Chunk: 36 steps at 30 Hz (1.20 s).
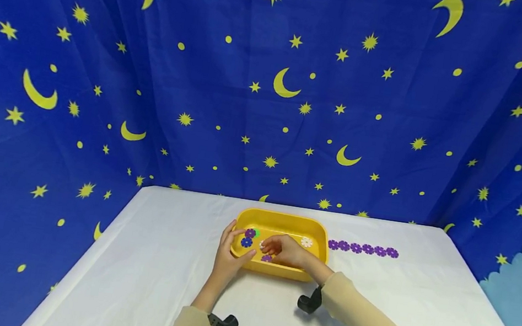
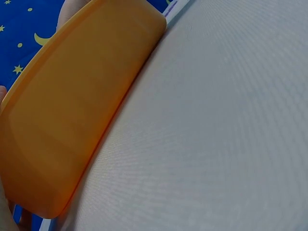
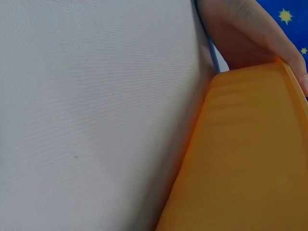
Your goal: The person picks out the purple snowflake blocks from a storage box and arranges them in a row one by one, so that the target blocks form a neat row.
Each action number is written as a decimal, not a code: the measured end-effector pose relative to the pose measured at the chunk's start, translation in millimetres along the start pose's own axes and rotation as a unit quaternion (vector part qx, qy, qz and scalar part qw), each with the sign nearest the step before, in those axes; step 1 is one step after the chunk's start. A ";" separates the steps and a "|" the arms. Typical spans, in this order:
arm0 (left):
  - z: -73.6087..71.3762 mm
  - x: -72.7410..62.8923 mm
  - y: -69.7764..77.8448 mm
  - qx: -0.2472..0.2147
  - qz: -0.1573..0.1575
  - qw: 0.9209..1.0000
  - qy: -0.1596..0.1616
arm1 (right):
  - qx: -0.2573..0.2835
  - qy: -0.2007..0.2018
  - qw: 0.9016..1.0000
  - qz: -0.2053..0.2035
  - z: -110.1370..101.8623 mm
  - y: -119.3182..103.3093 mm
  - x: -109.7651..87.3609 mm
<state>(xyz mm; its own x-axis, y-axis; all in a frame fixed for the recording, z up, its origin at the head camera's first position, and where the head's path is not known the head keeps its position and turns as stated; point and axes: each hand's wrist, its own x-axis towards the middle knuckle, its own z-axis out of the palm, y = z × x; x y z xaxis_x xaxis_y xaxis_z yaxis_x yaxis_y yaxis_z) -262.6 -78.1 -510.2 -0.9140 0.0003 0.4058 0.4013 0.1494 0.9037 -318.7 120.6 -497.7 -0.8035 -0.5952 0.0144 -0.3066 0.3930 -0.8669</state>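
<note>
A yellow plastic tub (image 1: 276, 270) stands on the white table, with several flower-shaped pieces inside. My left hand (image 1: 227, 258) holds the tub's left end, thumb at the front rim and fingers along the side. Near those fingers lie a dark purple flower piece (image 1: 250, 233), a blue flower piece (image 1: 246, 242) and a green piece (image 1: 258, 233). My right hand (image 1: 286, 249) reaches inside, fingers bent, with a white piece (image 1: 261, 245) right at the fingertips; I cannot tell whether they pinch it. A purple flower piece (image 1: 266, 258) shows below this hand, and a white flower piece (image 1: 306, 242) lies to its right.
A row of several purple flower pieces (image 1: 368, 249) runs rightward from the tub's right side on the white tabletop (image 1: 152, 259). Behind the table hangs a blue curtain (image 1: 230, 97) with yellow moons and stars. Each wrist wears a black camera (image 1: 224, 325).
</note>
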 end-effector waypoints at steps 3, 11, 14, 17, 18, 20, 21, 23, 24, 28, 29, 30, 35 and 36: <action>0.1 -0.3 -0.4 0.001 0.000 1.000 0.000 | -0.008 -0.008 1.000 -0.007 0.3 0.4 -0.5; 0.4 -0.4 0.3 0.003 0.005 1.000 0.000 | -0.024 -0.030 0.999 -0.012 0.5 -0.5 -0.7; 0.4 -0.8 1.1 0.004 0.002 1.000 0.001 | -0.045 -0.036 0.998 -0.021 -0.5 -0.3 -0.1; 0.5 -1.3 1.1 0.004 0.001 1.000 0.003 | -0.065 -0.043 0.996 -0.037 -0.4 0.2 1.0; 0.6 -1.4 1.0 0.004 0.001 1.000 0.004 | -0.073 -0.045 0.995 -0.043 -0.1 0.5 1.5; 0.6 -1.6 0.3 0.002 -0.001 1.000 0.004 | -0.086 -0.048 0.994 -0.051 0.7 1.0 2.1; 0.7 -1.4 -0.3 0.000 -0.001 1.000 0.004 | -0.094 -0.049 0.993 -0.057 1.2 1.1 2.3; 0.8 -1.3 -1.4 -0.003 -0.002 1.000 0.004 | -0.109 -0.051 0.990 -0.067 2.0 1.1 2.2; 0.9 -1.2 -2.0 -0.005 -0.002 1.000 0.004 | -0.113 -0.051 0.990 -0.070 2.3 1.2 2.0; 1.0 -1.0 -3.7 -0.006 -0.001 1.000 0.003 | -0.119 -0.047 0.989 -0.070 2.0 0.9 0.8; 1.1 -0.9 -3.6 -0.004 -0.002 1.000 0.003 | -0.116 -0.045 0.990 -0.065 1.9 0.8 0.6; 1.1 -0.9 -3.6 -0.003 -0.003 1.000 0.003 | -0.115 -0.042 0.991 -0.060 1.7 0.8 0.4; 1.6 -0.5 -2.4 0.002 -0.011 1.000 0.000 | -0.101 -0.016 0.994 -0.029 0.9 0.2 -0.4; 1.7 -0.3 -2.7 0.002 -0.008 1.000 0.000 | -0.093 -0.009 0.995 -0.026 0.7 0.3 -0.5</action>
<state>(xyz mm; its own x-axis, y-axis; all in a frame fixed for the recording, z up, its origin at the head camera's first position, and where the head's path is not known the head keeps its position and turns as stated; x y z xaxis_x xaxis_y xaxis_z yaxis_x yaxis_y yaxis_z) -263.5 -76.8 -513.0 -0.9204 -0.0020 0.3910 0.3861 0.1531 0.9097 -318.0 120.5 -498.4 -0.7757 -0.6294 0.0459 -0.4376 0.4840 -0.7578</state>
